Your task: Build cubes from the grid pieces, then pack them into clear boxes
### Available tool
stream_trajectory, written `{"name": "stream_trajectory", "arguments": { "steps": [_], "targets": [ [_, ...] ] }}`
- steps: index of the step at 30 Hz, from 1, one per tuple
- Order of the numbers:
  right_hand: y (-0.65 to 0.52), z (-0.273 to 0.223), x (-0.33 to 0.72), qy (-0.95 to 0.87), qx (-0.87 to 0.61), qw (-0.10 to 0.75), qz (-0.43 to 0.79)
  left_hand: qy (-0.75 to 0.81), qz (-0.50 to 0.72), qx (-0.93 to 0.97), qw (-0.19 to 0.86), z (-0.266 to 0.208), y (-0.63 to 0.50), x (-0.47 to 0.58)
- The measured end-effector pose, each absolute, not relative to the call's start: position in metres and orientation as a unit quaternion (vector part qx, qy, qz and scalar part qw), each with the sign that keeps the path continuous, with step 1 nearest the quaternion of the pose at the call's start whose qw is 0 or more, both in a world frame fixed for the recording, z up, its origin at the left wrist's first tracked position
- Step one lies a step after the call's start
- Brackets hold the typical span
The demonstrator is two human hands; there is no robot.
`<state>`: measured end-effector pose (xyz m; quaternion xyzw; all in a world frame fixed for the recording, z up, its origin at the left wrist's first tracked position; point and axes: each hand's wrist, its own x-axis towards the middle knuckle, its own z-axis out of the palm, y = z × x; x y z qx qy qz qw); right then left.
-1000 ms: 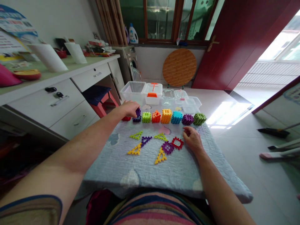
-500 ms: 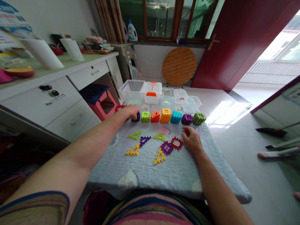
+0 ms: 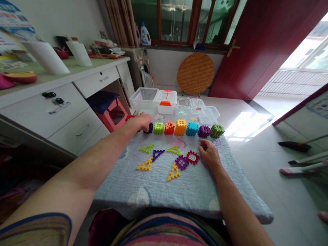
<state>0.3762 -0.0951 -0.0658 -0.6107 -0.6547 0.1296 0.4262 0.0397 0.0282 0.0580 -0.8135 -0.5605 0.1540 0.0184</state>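
My left hand (image 3: pixel 144 121) reaches to the left end of a row of stacked interlocking plastic pieces, its fingers closed at the dark purple stack (image 3: pixel 150 128) and partly hiding it. Red pieces (image 3: pixel 130 117) show behind that hand. My right hand (image 3: pixel 209 152) rests on the cloth with fingers loosely curled and nothing visible in them, just right of a red windowed piece (image 3: pixel 192 157). Beside that lie a purple lattice square (image 3: pixel 181 163), a yellow triangle (image 3: pixel 174 172) and a light green triangle (image 3: pixel 174 150). Farther left are green (image 3: pixel 147 148), dark purple (image 3: pixel 158 155) and yellow (image 3: pixel 145 164) triangles.
The row continues rightward with lime (image 3: pixel 159 128), orange (image 3: pixel 169 127), yellow (image 3: pixel 180 127), blue (image 3: pixel 192 128), purple (image 3: pixel 204 131) and green (image 3: pixel 217 131) stacks. Behind them stand clear plastic boxes (image 3: pixel 145 99) and a lidded box (image 3: pixel 166 104) with orange clips. A stool (image 3: pixel 115 111) stands at left.
Both hands stay nearly where they were. The left fingers shift slightly at the dark purple stack; the pieces on the cloth keep their arrangement, and the view shifts a little.
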Motion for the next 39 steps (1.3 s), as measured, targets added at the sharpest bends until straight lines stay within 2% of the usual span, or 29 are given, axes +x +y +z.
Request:
{"name": "stream_trajectory", "arguments": {
  "steps": [4, 6, 13, 16, 22, 29, 35, 39],
  "targets": [
    [-0.095, -0.066, 0.376, -0.655, -0.611, 0.426, 0.129, -0.548, 0.036, -0.829, 0.104, 0.069, -0.003, 0.024],
    [-0.095, -0.065, 0.375, -0.655, -0.611, 0.425, 0.13, -0.54, -0.034, -0.833, 0.115, 0.064, -0.026, 0.014],
    [-0.095, -0.066, 0.375, -0.652, -0.616, 0.424, 0.123, -0.499, -0.133, -0.855, -0.049, -0.005, -0.12, -0.002],
    [-0.095, -0.066, 0.375, -0.643, -0.625, 0.425, 0.123, -0.504, -0.167, -0.843, -0.084, -0.026, -0.142, -0.003],
    [-0.094, -0.066, 0.375, -0.631, -0.64, 0.421, 0.123, -0.521, -0.239, -0.818, -0.036, -0.021, -0.117, -0.001],
    [-0.093, -0.066, 0.376, -0.618, -0.651, 0.422, 0.126, -0.54, -0.237, -0.808, -0.006, -0.011, -0.079, 0.007],
    [-0.093, -0.064, 0.375, -0.627, -0.639, 0.425, 0.135, -0.555, -0.284, -0.773, -0.12, -0.031, -0.086, 0.008],
    [-0.1, -0.055, 0.375, -0.704, -0.597, 0.354, 0.15, -0.56, -0.326, -0.738, -0.188, -0.044, -0.089, 0.007]
  ]
}}
